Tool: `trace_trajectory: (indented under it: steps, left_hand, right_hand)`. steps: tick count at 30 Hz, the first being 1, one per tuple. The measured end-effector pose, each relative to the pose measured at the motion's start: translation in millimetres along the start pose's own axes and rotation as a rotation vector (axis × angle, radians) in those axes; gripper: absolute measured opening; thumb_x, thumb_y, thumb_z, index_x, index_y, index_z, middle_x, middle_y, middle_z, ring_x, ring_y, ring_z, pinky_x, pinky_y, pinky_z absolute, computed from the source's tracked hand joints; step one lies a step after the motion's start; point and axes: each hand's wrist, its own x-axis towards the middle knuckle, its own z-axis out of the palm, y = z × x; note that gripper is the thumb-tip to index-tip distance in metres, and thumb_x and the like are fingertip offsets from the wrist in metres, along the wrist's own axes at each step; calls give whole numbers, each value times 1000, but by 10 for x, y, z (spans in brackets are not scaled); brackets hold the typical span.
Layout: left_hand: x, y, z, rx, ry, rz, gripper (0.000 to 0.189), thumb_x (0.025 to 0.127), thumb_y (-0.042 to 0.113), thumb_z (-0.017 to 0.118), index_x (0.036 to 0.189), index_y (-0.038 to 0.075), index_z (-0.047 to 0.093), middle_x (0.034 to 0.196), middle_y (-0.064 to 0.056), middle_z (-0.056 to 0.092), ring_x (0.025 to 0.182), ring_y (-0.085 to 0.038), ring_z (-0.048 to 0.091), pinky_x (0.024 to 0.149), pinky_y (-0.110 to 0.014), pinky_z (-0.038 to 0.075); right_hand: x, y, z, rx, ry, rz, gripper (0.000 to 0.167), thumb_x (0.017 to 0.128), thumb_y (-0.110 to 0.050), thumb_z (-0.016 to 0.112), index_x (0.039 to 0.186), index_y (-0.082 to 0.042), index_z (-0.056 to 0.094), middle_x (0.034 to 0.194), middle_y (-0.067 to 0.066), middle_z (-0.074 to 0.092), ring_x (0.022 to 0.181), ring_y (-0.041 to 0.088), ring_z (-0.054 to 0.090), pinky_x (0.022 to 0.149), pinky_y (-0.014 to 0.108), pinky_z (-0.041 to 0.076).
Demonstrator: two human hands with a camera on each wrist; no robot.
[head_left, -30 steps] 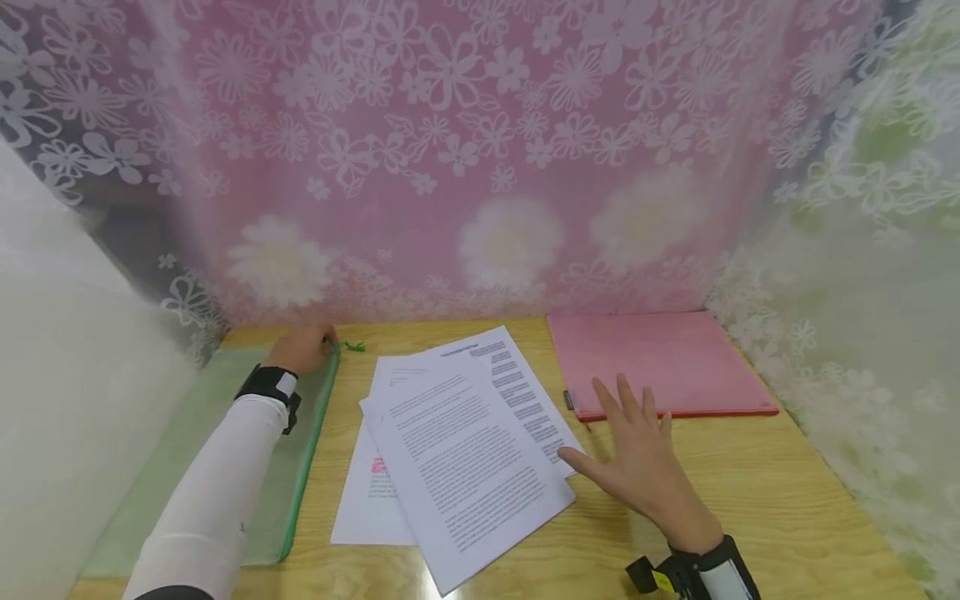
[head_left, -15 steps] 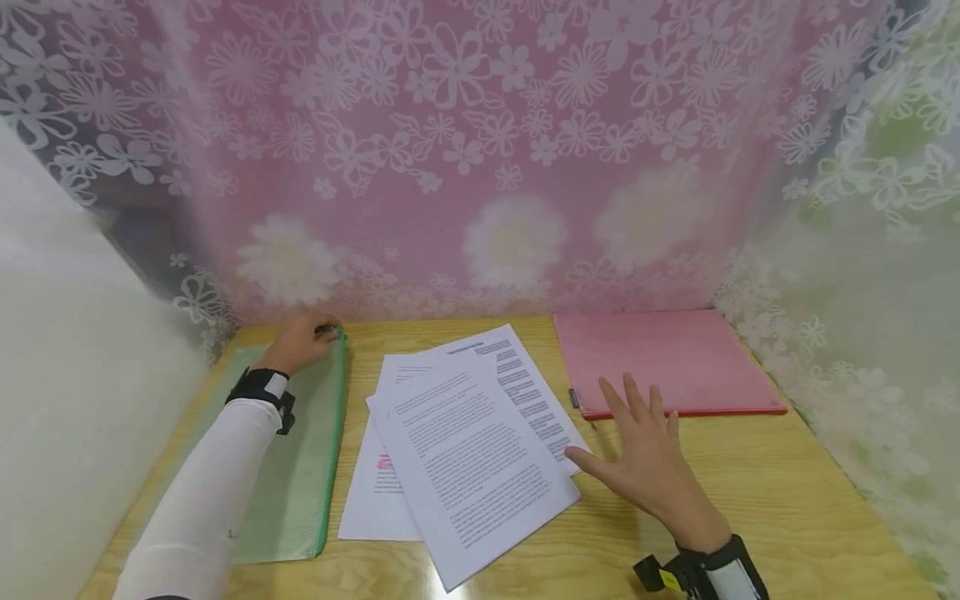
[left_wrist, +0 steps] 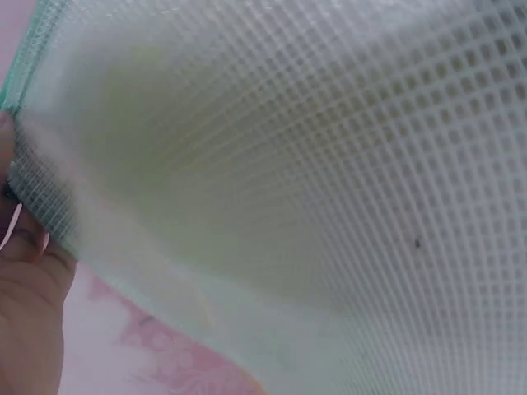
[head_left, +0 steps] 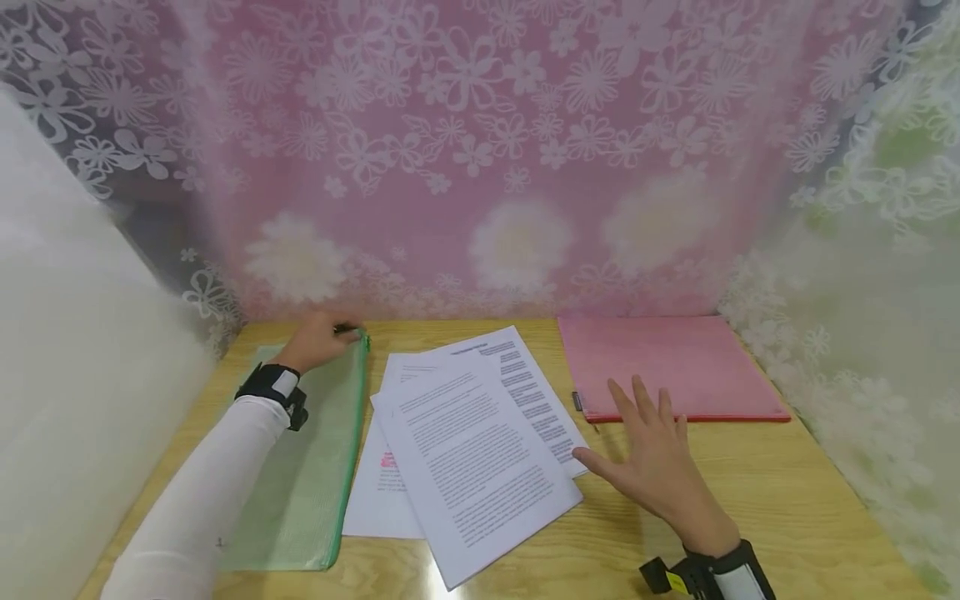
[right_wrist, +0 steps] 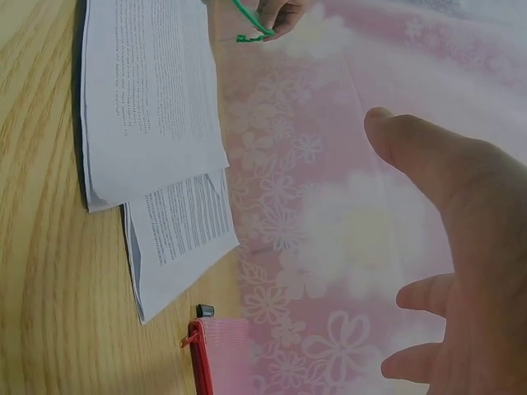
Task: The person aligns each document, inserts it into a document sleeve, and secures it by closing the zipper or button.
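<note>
Fingers of my left hand (head_left: pixel 318 340) pinch the far right corner of a translucent green mesh zip pouch (head_left: pixel 311 475), at the table's left in the head view. Up close in the left wrist view, the pouch's grid mesh (left_wrist: pixel 329 206) fills most of the frame, and the hand (left_wrist: pixel 33 304) holds its edge at the far left. My right hand (head_left: pixel 660 462) is spread with straight fingers, holding nothing, above the table just in front of a pink zip pouch (head_left: pixel 675 367). The right wrist view shows that hand's thumb and fingers (right_wrist: pixel 412 152) apart from everything.
Several overlapping printed sheets (head_left: pixel 480 467) lie mid-table between the two pouches; one beneath has pink-marked text. Wood tabletop (head_left: pixel 787 508) shows at the right. A flowered pink curtain (head_left: pixel 420 208) hangs along the back edge, with pale sheeting at both sides.
My left hand has shifted right, drawing the green pouch along so its zip edge is closer to the papers. The right hand stays about where it was; the head view has shifted slightly.
</note>
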Motion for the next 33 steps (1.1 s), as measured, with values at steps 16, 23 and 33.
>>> trace_trajectory:
  steps: [16, 23, 33]
  left_hand:
    - [10, 297, 72, -32, -83, 25, 24, 100, 13, 66, 119, 2, 75, 115, -16, 74, 104, -32, 70, 88, -51, 56]
    - [-5, 529, 57, -33, -120, -2, 20, 101, 13, 66, 115, 4, 77, 112, -13, 75, 98, -26, 69, 84, -44, 56]
    - [18, 720, 169, -33, -160, 84, 20, 101, 15, 65, 116, 8, 77, 110, -8, 76, 97, -21, 71, 85, -42, 58]
  right_hand:
    - [79, -13, -141, -55, 21, -77, 111, 84, -70, 70, 166, -15, 20, 169, 28, 14, 148, 66, 10, 109, 82, 18]
    - [165, -106, -163, -67, 30, -133, 110, 83, -71, 70, 165, -16, 22, 169, 27, 14, 151, 61, 12, 112, 78, 21]
    - [338, -308, -251, -89, 44, -249, 106, 84, -62, 75, 164, -12, 26, 168, 28, 16, 150, 61, 17, 113, 74, 28]
